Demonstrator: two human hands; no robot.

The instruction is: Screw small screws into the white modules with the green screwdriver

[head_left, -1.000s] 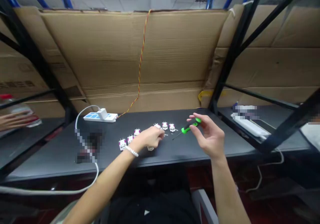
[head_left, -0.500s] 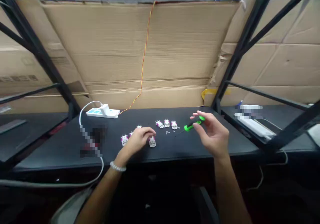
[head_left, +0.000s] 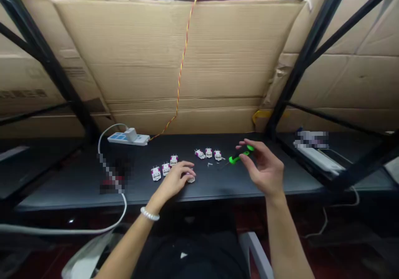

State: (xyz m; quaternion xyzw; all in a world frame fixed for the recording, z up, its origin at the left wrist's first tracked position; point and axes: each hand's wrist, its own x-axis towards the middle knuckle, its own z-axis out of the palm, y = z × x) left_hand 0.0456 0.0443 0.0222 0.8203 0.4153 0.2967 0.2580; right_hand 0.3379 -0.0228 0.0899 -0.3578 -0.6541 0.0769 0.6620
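My right hand [head_left: 264, 165] holds a green-and-black screwdriver [head_left: 240, 156] between thumb and fingers, its thin shaft slanting down left toward the table. My left hand [head_left: 177, 181] is closed over a small white plug-like piece [head_left: 191, 179], which its fingers mostly cover. Left of that hand lie similar white-and-purple pieces with short pins: a near one [head_left: 156, 173], a middle one [head_left: 166, 169] and a far one [head_left: 173, 160]. Three more, including a tilted piece [head_left: 200, 154], a middle piece [head_left: 208, 152] and a right piece [head_left: 217, 155], sit farther back. Tiny silvery bits [head_left: 210, 164] lie before them.
A white power strip [head_left: 128, 138] with a plugged-in adapter [head_left: 131, 134] stands at the back left of the black table [head_left: 224, 187]. Its white cable [head_left: 125, 208] runs over the front edge. Cardboard [head_left: 140, 55] walls the back; black metal posts [head_left: 288, 75] flank the table.
My left hand has shifted slightly right and covers more of the white piece. The left-hand row of pieces shows more fully. My right hand still holds the screwdriver in nearly the same place.
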